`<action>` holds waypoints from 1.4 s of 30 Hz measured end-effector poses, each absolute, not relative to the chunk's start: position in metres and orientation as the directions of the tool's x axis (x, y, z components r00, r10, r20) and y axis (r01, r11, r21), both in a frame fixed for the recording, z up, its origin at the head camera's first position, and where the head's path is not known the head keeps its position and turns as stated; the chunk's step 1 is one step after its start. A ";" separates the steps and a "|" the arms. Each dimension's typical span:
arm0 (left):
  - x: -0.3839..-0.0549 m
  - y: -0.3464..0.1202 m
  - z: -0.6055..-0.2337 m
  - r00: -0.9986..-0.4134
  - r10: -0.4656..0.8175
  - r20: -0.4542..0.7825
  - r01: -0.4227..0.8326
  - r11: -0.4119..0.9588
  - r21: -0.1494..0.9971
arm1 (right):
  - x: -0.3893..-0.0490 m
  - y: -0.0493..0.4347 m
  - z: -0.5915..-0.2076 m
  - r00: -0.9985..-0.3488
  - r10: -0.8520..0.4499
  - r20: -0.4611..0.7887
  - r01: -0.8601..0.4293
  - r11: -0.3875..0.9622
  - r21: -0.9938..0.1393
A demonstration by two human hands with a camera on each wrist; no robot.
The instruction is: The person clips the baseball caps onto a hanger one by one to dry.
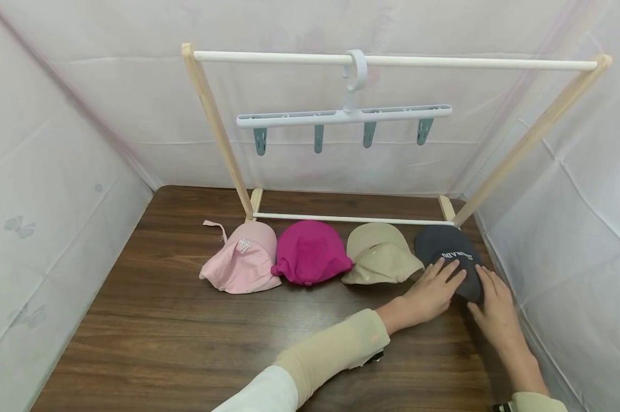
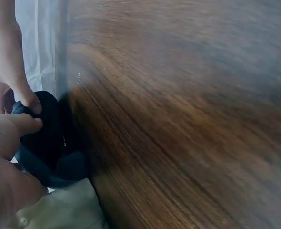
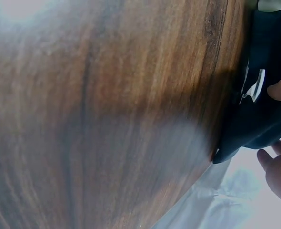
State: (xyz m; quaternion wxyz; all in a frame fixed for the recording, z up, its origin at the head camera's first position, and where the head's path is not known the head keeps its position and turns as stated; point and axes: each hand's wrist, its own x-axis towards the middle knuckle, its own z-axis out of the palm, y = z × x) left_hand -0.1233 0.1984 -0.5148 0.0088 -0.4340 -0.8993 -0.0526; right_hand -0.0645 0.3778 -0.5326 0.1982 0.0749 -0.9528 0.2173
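1. The left hand (image 1: 433, 294) grips the dark cap (image 1: 438, 239), fingers over its front, thumb beneath.
2. The right hand (image 1: 497, 315) pinches its right edge, fingers against thumb.
3. The cap sits on the table (image 1: 186, 343), just beside the beige cap (image 1: 374, 257).

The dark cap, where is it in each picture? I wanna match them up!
Head: the dark cap is right of centre, beside the tan cap.
Left wrist: the dark cap is on the left, above the tan cap.
Right wrist: the dark cap is at the right edge.
Shared landmark: the brown table, in all three.
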 end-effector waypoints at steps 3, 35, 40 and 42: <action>-0.125 0.202 -0.514 -0.636 0.770 0.051 0.771 0.630 0.094 | -0.064 0.378 -0.533 -0.915 -0.050 0.401 -0.221 0.892 -0.394; -0.129 0.201 -0.510 -0.642 0.761 0.095 0.764 0.624 0.164 | -0.064 0.380 -0.518 -0.879 -0.079 0.471 -0.260 0.906 -0.334; -0.130 0.201 -0.508 -0.642 0.757 0.121 0.765 0.621 0.170 | -0.063 0.378 -0.514 -0.848 -0.062 0.527 -0.263 0.912 -0.315; -0.130 0.201 -0.507 -0.638 0.760 0.123 0.768 0.617 0.173 | -0.063 0.377 -0.512 -0.838 -0.051 0.543 -0.258 0.914 -0.312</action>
